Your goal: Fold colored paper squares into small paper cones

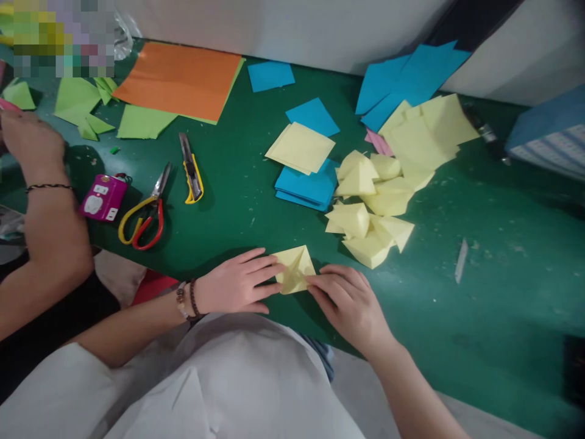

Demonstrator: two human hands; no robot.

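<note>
A small square of pale yellow paper (295,271) with creases toward its middle lies on the green table near its front edge. My left hand (237,281) rests flat with fingers spread, its fingertips on the paper's left side. From the right, my right hand (350,302) pinches the paper's right corner between thumb and fingers. Just beyond, to the right, sits a loose pile of folded yellow paper pieces (375,195). Flat yellow squares (301,146) lie over blue paper squares (306,186) farther back.
Scissors (144,213), a yellow utility knife (192,174) and a purple box (104,196) lie left. Orange sheets (183,79) and green scraps (75,100) are behind them. Another person's arm (50,195) reaches in at far left. A pen (487,134) and blue box (551,131) stand right.
</note>
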